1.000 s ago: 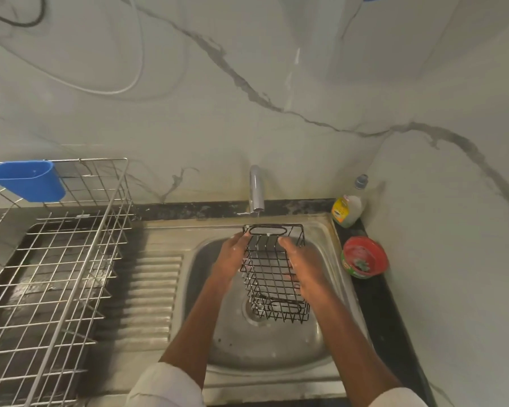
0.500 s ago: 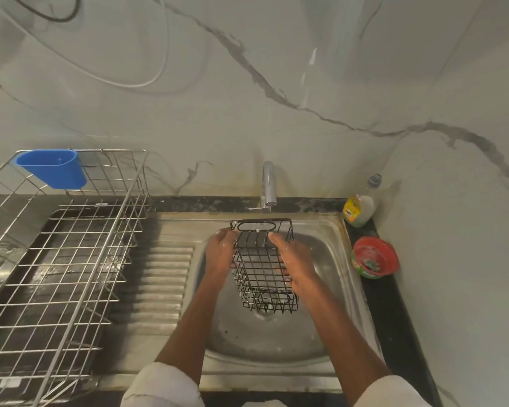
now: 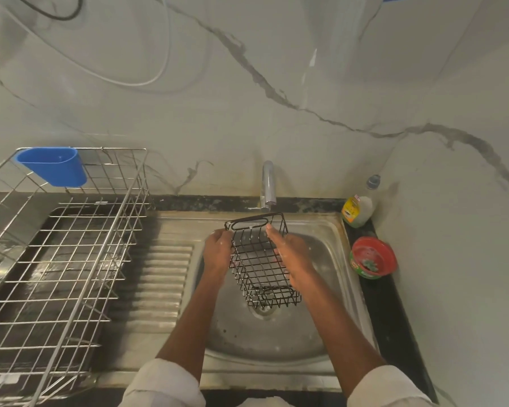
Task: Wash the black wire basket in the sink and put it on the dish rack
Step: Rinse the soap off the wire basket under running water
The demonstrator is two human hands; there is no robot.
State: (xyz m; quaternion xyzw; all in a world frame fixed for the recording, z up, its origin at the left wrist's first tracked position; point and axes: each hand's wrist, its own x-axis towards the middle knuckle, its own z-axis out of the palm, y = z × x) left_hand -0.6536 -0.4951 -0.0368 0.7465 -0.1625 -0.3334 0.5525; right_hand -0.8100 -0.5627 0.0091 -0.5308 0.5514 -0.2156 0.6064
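Note:
The black wire basket (image 3: 259,259) hangs tilted over the steel sink (image 3: 276,345), its far end just under the tap (image 3: 267,183). My left hand (image 3: 218,251) grips the basket's left side. My right hand (image 3: 293,254) holds its right side, with the thumb on the top rim. The near end of the basket sits above the drain. The wire dish rack (image 3: 71,259) stands to the left of the sink, on the counter beside the ribbed drainboard.
A blue plastic cup (image 3: 52,165) hangs on the rack's back rim. A dish soap bottle (image 3: 359,207) and a red tub (image 3: 372,257) stand on the dark ledge right of the sink. Walls close in behind and to the right.
The basket has tilted, its far end coming up under the tap. Both hands have stayed on its sides. The camera view has drifted a little to the left.

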